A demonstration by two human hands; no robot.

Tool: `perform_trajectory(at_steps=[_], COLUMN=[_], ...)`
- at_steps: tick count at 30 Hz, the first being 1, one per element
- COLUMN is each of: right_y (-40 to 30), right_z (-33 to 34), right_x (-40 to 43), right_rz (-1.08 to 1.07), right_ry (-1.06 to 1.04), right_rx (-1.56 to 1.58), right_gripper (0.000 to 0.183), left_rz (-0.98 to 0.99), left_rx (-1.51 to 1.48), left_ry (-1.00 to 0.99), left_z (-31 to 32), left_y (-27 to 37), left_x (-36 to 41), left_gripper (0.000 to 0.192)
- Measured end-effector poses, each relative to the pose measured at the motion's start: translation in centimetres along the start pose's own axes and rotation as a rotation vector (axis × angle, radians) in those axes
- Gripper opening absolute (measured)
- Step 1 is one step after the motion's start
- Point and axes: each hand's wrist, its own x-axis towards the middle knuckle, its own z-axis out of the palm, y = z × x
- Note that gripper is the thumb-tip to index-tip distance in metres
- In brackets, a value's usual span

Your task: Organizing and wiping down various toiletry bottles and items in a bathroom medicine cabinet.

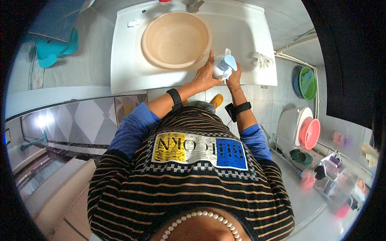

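Over the front edge of a white washbasin (241,33), I hold a white pump bottle (217,68) with a pale blue pump head (230,62). My left hand (205,74) grips its left side, thumb pointing up along the bottle. My right hand (234,77) is closed around the right side, its fingers partly hidden by the pump head. Bits of white tissue (227,51) show at the bottle's top and bottom edges. Just left of the bottle, a beige plastic basin (157,53) sits in the washbasin; I cannot tell how much water it holds.
A faucet (193,5) stands at the back. Crumpled white tissue (134,23) lies at the back left, and a crumpled white cloth (262,60) on the right rim. Farther right are a green basin (307,82), a pink basin (312,134) and a wire rack (328,180).
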Motion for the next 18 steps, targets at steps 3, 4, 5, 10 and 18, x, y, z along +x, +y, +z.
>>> perform_trajectory(at_steps=[3, 4, 5, 10, 18], right_y=[2.6, 3.4, 4.2, 3.3, -5.1], right_z=[1.2, 1.5, 1.8, 3.0, -1.0], right_x=[-1.2, -1.8, -2.5, -4.4, -0.4], right_rz=[0.091, 0.089, 0.069, 0.181, -0.120], right_ry=[0.007, 0.015, 0.055, 0.153, 0.228], right_rx=[0.102, 0.098, 0.063, 0.160, 0.044], right_gripper=[0.031, 0.031, 0.031, 0.031, 0.021], left_rz=[0.094, 0.102, 0.102, 0.045, 0.146], left_rx=[0.019, 0.019, -0.046, -0.152, -0.184], left_ry=[0.045, 0.043, 0.056, 0.009, -0.057], left_z=[0.5, 0.6, 0.7, 0.2, -1.6], left_y=[-0.9, -0.7, -0.5, -1.2, -1.2], left_x=[0.1, 0.2, 0.1, 0.4, 0.4], left_gripper=[0.115, 0.115, 0.110, 0.087, 0.062])
